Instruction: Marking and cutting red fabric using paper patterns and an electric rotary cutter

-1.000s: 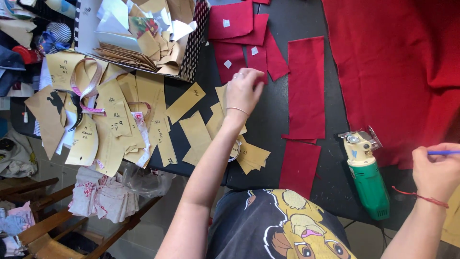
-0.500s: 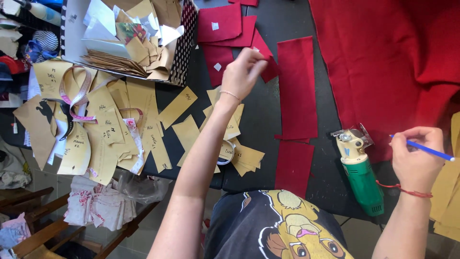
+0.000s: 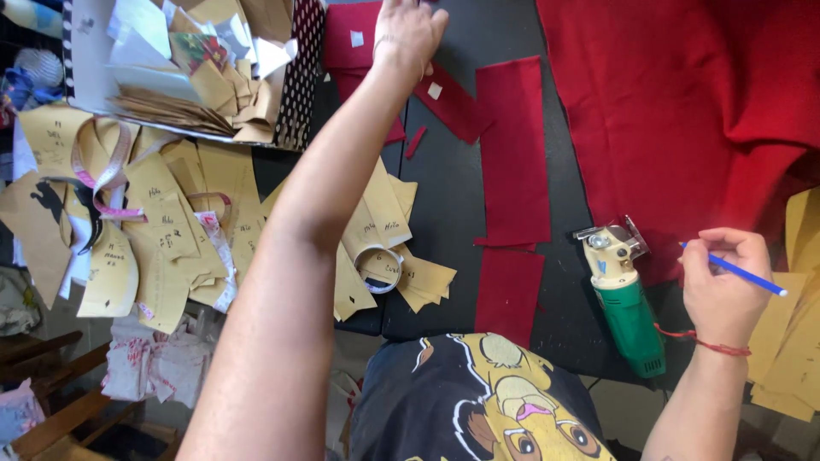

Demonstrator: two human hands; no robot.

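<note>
Fabric pieces crowd a dark bench (image 3: 444, 213) as a person leans over it, arms spread wide apart. The left hand (image 3: 410, 30) stretches to the far edge of the work, fingers loosely curled and pointing down onto a small red cut piece (image 3: 354, 38) that carries a white tag; the top of the picture cuts off the fingertips, so whether they pinch the piece or only touch it cannot be told. Just right of that hand lies a long red strip (image 3: 512, 149), and below its forearm sits a heap of tan paper patterns (image 3: 380, 248) with a roll of clear tape (image 3: 378, 266) on top.

The right hand (image 3: 722, 286) is closed around a blue pencil (image 3: 739, 273), pinched between thumb and fingers, tip aimed away from the body. It hovers at the edge of a large red cloth (image 3: 683, 102). Just left of it rests a green-handled rotary cutter (image 3: 628, 299), blade end toward the cloth.

Risks look plain enough: the outstretched forearm passes low over the loose patterns and could sweep them off the bench edge, and the right wrist sits close to the cutter, where a careless nudge might push its blade into the cloth or catch the red cord bracelet (image 3: 700, 340).
</note>
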